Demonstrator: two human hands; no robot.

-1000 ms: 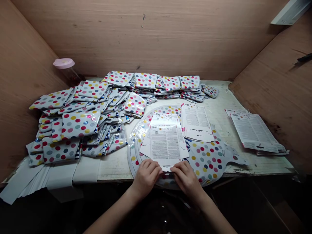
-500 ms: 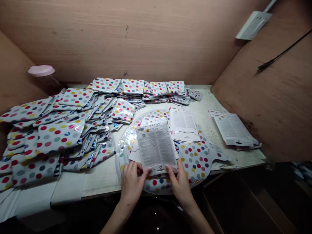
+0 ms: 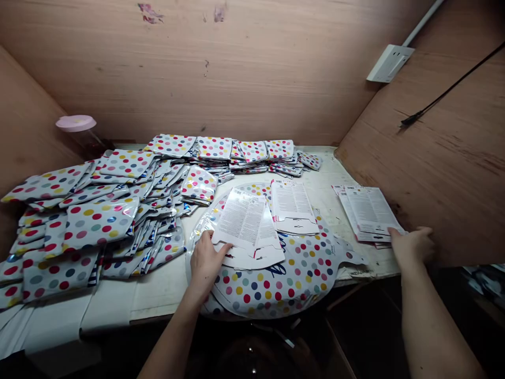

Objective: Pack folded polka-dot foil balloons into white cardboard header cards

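Observation:
A large round polka-dot foil balloon [image 3: 276,284] lies flat at the front of the table, with printed paper header cards [image 3: 240,218] on top of it. My left hand [image 3: 205,260] rests on the balloon, its fingers against the lower edge of these cards, and it does not visibly grip them. A second pile of printed cards [image 3: 292,200] sits just to their right. Far to the right, my right hand [image 3: 412,247] has its fingertips at the near corner of another card stack [image 3: 369,210].
Folded polka-dot foil balloons [image 3: 98,221] are heaped across the left and back of the white table [image 3: 158,295]. A jar with a pink lid [image 3: 76,123] stands at the back left. Wooden walls rise behind and to the right, with a wall socket [image 3: 390,63] and a black cable [image 3: 445,89].
Both hands held a card over the balloon before; now that card lies on the others, angled differently. My right hand has moved right to the far stack, and my left hand has dropped onto the balloon.

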